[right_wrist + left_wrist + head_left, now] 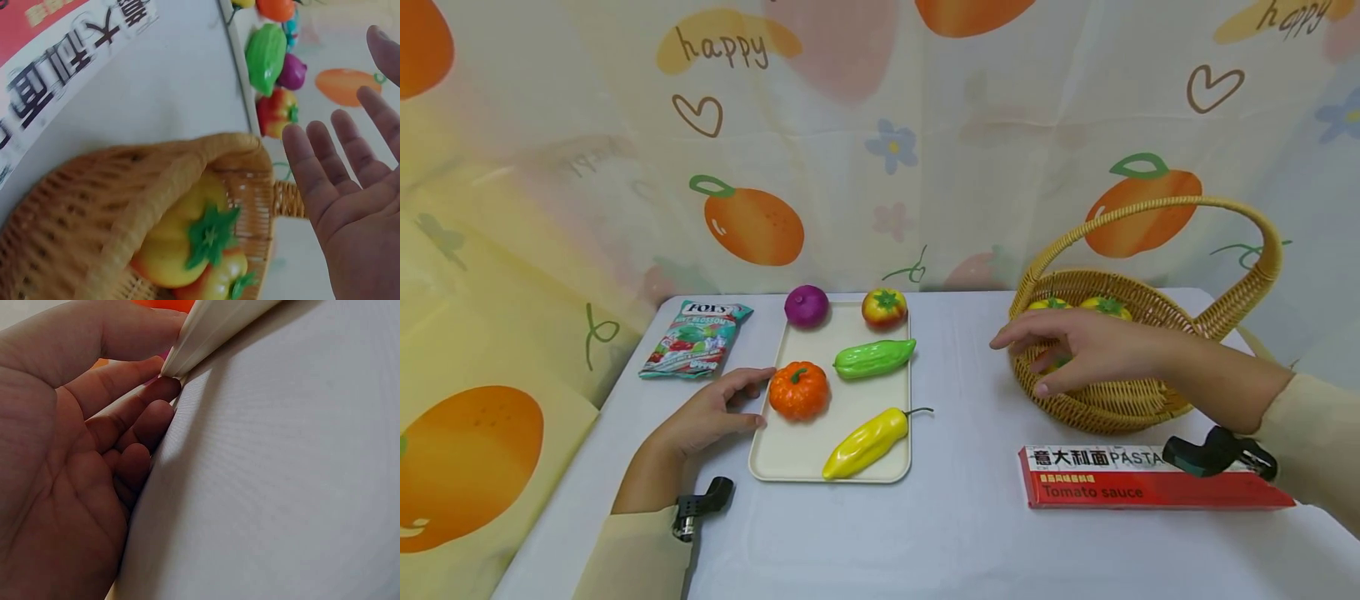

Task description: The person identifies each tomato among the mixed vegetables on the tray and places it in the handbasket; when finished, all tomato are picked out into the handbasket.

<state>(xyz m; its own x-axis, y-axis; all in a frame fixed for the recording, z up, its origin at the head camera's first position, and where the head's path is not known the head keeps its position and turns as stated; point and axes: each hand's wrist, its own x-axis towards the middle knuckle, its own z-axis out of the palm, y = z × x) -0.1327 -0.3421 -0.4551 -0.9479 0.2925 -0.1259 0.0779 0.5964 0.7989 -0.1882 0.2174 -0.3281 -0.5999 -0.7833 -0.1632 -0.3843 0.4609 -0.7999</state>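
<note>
My left hand [715, 414] is at the left edge of a cream tray [808, 471], thumb and index finger touching its rim. In the left wrist view, the other fingers bend loosely beside the tray wall [194, 344]. On the tray are an orange pumpkin [800, 390], a purple onion [807, 307], a red-yellow tomato [884, 309], a green bumpy vegetable [875, 359] and a yellow chili pepper [867, 443]. My right hand [1090, 346], fingers spread and holding nothing, hovers over a wicker basket [1105, 417]. Yellow-red tomatoes [187, 244] with green tops lie inside.
A red and white pasta box [1112, 487] lies in front of the basket. Left of the tray is a teal candy bag [696, 340]. The basket's tall handle [1157, 204] arches above it. A patterned cloth [925, 208] hangs behind the white table.
</note>
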